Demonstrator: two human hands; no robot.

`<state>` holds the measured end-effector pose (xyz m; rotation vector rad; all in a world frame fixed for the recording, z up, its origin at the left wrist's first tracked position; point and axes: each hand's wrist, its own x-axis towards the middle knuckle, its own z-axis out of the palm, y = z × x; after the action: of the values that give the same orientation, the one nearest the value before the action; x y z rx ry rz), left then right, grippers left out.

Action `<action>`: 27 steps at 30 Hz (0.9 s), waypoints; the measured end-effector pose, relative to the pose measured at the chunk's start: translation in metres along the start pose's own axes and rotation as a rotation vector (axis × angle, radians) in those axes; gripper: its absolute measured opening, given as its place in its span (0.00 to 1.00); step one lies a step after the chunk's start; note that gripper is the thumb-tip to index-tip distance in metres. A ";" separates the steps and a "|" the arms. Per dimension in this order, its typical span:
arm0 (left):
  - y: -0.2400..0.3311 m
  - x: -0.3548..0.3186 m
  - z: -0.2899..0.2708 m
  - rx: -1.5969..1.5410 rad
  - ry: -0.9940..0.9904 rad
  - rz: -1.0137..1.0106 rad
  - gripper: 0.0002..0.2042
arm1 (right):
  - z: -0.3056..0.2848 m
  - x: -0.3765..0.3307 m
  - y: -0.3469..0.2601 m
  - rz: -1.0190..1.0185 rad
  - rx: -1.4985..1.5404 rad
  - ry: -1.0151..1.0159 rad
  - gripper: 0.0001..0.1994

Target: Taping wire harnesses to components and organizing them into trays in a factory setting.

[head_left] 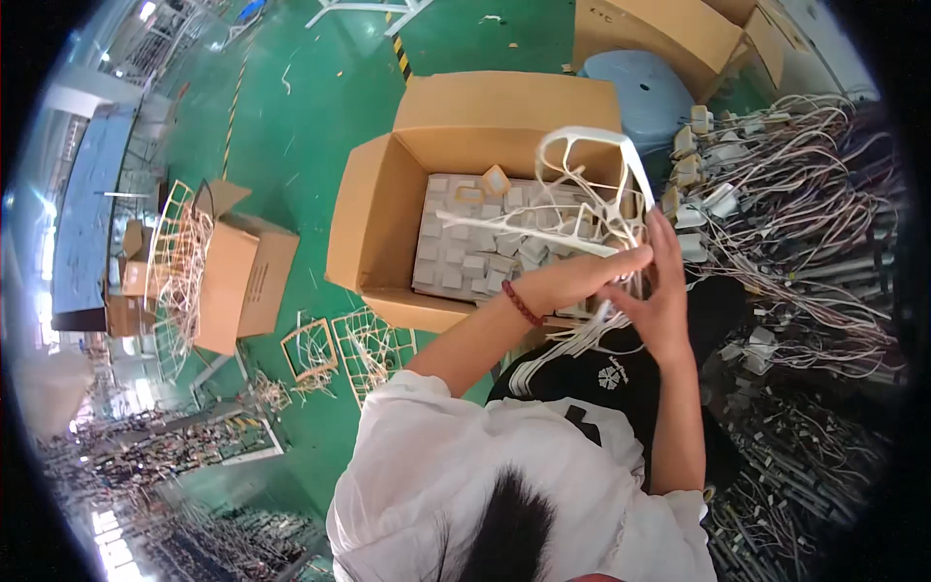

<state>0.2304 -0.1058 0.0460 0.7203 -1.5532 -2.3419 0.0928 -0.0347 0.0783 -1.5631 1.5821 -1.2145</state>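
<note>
A white plastic frame (592, 145) of thin bars rises above an open cardboard box (388, 204). My left hand (582, 274), with a red bracelet at the wrist, grips the frame's lower bars. Just to its right, my right hand (664, 301) holds the same frame from the other side. Inside the box lie several small white square parts (465, 247) in rows, with two tan ones on top. More white bars (572, 339) lie over my lap below the hands.
A big tangle of wires with white connectors (795, 223) fills the right side. A blue stool (635, 92) and more cardboard boxes (669, 34) stand behind. On the green floor at left are a smaller box (242, 276) and loose white frames (339, 349).
</note>
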 end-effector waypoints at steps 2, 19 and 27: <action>0.011 -0.006 0.000 0.096 -0.127 0.182 0.23 | -0.010 0.004 0.010 -0.092 -0.143 0.078 0.27; 0.033 -0.044 0.006 0.729 0.419 0.672 0.23 | -0.018 0.016 -0.074 -0.540 -0.415 -0.168 0.16; -0.052 -0.311 -0.306 0.741 1.413 0.456 0.12 | -0.075 0.010 -0.032 -0.086 0.019 0.035 0.09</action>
<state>0.6579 -0.1860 -0.0141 1.4574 -1.4467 -0.4522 0.0386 -0.0263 0.1388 -1.6206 1.5350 -1.3051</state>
